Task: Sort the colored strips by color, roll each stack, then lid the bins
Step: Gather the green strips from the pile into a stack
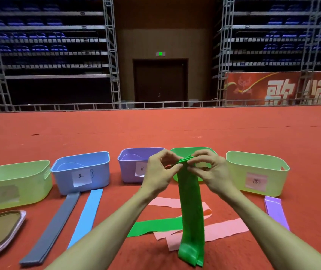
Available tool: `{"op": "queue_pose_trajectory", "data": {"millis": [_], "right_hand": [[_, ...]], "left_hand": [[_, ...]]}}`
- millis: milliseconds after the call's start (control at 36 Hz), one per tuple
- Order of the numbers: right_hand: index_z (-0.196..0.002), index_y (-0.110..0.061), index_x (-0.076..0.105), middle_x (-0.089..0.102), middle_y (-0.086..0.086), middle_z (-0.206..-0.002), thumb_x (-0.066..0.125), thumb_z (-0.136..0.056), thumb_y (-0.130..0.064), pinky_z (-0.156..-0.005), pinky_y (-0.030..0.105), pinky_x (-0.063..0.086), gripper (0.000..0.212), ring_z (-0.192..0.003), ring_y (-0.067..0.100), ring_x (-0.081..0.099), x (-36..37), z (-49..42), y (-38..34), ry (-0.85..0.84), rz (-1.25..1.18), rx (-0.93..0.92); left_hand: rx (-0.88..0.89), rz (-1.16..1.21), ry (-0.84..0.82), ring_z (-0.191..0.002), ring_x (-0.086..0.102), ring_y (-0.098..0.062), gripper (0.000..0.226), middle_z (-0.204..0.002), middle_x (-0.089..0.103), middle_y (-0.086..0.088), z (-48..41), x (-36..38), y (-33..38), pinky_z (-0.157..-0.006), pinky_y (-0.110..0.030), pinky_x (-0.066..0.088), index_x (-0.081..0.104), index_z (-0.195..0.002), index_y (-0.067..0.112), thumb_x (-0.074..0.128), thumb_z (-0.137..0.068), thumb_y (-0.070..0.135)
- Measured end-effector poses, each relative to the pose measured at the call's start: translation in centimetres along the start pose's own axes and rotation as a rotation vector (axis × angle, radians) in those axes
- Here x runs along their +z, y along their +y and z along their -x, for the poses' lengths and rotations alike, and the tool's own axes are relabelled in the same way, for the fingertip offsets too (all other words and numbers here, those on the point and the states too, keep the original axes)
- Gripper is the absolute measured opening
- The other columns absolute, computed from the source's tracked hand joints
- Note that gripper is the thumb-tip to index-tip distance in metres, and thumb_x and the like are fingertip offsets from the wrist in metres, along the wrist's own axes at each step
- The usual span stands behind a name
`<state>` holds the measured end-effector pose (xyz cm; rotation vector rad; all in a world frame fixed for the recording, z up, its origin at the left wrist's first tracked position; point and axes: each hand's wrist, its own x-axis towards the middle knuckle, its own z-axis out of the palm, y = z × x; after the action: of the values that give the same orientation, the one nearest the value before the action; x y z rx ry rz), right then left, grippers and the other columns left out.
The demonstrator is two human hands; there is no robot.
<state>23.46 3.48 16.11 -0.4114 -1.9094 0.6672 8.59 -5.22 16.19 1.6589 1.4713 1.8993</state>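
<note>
Left grip and right grip, each closed in a pinch on the top edge of the green strip stack. The stack hangs in front of the green bin, over pink strips lying on the red floor.

Red floor evenly bright, shadows soft and faint. Upper frame sinks into gloom, stands dim. Wide-angle bending at the edges; foreground sharp.
</note>
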Motion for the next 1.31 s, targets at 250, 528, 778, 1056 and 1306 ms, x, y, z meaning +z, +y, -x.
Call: {"op": "queue_pose_trajectory", "data": {"millis": [250, 528, 778, 1056, 1306], "right_hand": [[-0.082, -0.015, 0.073, 0.073, -0.013, -0.076, 0.074, -0.071, 0.010, -0.071, 0.015, 0.054, 0.027, -0.074, 0.000, 0.068, 0.2, 0.2, -0.3, -0.033, -0.198, 0.114], [-0.082, -0.016, 0.073, 0.073, -0.013, -0.074, 0.073, -0.074, 0.008, -0.066, 0.018, 0.055, 0.025, -0.069, 0.004, 0.068, -0.3, -0.8, -0.8, 0.133, -0.232, 0.077], [-0.092, -0.007, 0.072, 0.071, 0.005, -0.084, 0.073, -0.076, 0.005, -0.062, 0.016, 0.053, 0.020, -0.065, 0.002, 0.066, -2.0, -2.3, -1.1, 0.245, -0.201, 0.078], [-0.091, -0.013, 0.072, 0.071, 0.005, -0.086, 0.075, -0.076, -0.001, -0.070, 0.022, 0.056, 0.019, -0.067, 0.002, 0.064, -4.2, -2.6, 1.3, 0.310, -0.087, 0.155], [-0.087, -0.017, 0.071, 0.071, 0.011, -0.087, 0.074, -0.076, 0.002, -0.073, 0.029, 0.058, 0.023, -0.062, -0.004, 0.063, -2.1, 1.4, 5.5, 0.215, -0.001, 0.291]], "left_hand": [[0.008, 0.071, 0.001, -0.081, 0.065, -0.007, 0.020, -0.085, 0.067, -0.007, 0.0, 0.2, 0.1, -0.076, -0.019, 0.052, 0.060, -0.089, 0.005, 0.070, -0.078, -0.007], [-0.079, 0.082, -0.187, -0.090, 0.066, -0.027, 0.087, -0.099, 0.063, -0.024, 3.8, 2.0, -3.1, -0.085, -0.036, 0.055, 0.022, -0.136, 0.053, 0.061, -0.085, -0.005], [-0.101, -0.058, -0.285, -0.093, 0.067, -0.010, 0.081, -0.112, 0.066, 0.007, 9.1, 3.3, -6.3, -0.084, -0.027, 0.054, 0.029, -0.135, 0.052, 0.058, -0.086, -0.006], [-0.271, -0.057, -0.396, -0.098, 0.064, -0.013, 0.058, -0.107, 0.060, 0.021, 13.3, 1.6, -8.3, -0.082, -0.026, 0.053, 0.053, -0.118, 0.046, 0.064, -0.082, 0.001], [-0.269, -0.436, -0.565, -0.081, 0.054, -0.007, 0.053, -0.115, 0.061, -0.001, 14.8, 0.9, -10.1, -0.073, -0.007, 0.041, 0.055, -0.130, 0.024, 0.071, -0.081, 0.010]]}}
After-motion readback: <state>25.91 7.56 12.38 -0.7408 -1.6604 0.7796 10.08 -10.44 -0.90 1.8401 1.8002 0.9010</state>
